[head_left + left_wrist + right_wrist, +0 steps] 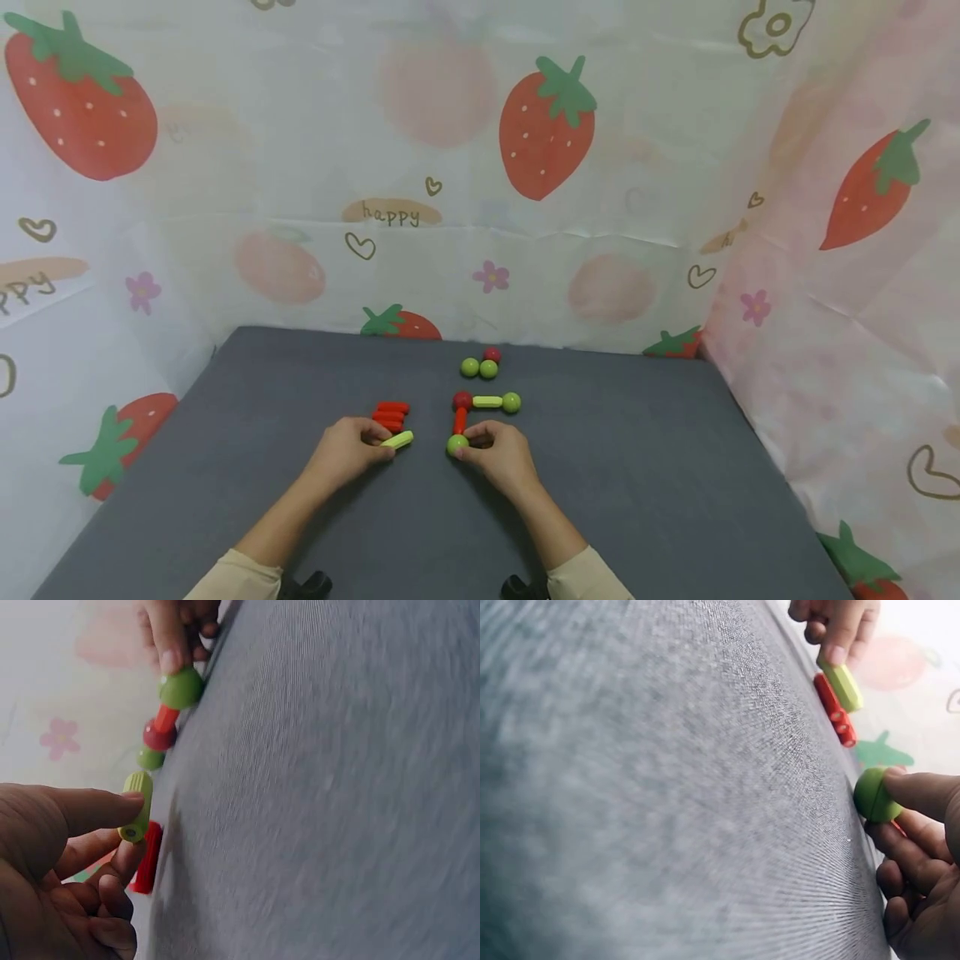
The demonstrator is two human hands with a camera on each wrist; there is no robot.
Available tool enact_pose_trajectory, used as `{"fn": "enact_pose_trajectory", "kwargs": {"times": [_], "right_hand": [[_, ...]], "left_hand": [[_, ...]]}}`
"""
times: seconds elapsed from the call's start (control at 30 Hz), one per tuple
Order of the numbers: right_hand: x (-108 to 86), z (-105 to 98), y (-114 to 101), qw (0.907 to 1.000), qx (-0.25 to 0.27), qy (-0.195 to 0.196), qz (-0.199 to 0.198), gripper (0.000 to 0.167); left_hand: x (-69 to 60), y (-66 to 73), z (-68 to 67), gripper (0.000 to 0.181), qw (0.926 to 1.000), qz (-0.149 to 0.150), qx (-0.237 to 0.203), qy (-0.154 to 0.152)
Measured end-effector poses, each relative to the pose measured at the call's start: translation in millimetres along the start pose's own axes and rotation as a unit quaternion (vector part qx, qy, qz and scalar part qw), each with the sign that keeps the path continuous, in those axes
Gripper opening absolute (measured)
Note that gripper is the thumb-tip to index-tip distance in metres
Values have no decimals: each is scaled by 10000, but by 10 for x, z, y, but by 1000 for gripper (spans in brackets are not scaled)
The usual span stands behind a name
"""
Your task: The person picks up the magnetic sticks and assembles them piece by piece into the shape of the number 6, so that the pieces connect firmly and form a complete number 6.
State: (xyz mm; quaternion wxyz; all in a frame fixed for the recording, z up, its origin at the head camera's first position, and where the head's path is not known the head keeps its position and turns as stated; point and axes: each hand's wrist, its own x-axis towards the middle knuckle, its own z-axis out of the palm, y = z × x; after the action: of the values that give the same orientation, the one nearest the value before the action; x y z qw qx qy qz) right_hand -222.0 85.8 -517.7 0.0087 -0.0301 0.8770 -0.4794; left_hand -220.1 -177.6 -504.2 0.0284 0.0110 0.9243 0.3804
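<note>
Between thumb and fingers my left hand (348,447) pinches a yellow-green rod (138,804), held just over the table beside several red rods (390,414). My right hand (504,454) pinches a green ball (457,445) with thumb and fingertips. That ball sits at the near end of a red rod (460,421), whose far end meets a red ball (462,402). From the red ball a second yellow-green rod (487,402) runs right to another green ball (512,402). In the right wrist view my fingers hide most of the joined pieces.
Two loose green balls (470,367) and a dark red ball (491,355) lie together farther back on the grey table (637,467). A strawberry-print cloth (450,167) hangs behind and along both sides. Two black objects (311,585) show at the near edge.
</note>
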Motion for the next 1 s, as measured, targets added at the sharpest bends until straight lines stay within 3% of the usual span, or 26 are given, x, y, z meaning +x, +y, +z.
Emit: {"fn": "enact_pose_trajectory", "kwargs": {"times": [0.53,1.0], "right_hand": [[103,32,33,9999,-29,-50,-123,25],[101,31,20,9999,-66,-106,-104,25]], "left_hand": [[-190,134,337,18,9962,-169,-842,109],[-327,259,459,16,9949,-218,-984,-23]]}}
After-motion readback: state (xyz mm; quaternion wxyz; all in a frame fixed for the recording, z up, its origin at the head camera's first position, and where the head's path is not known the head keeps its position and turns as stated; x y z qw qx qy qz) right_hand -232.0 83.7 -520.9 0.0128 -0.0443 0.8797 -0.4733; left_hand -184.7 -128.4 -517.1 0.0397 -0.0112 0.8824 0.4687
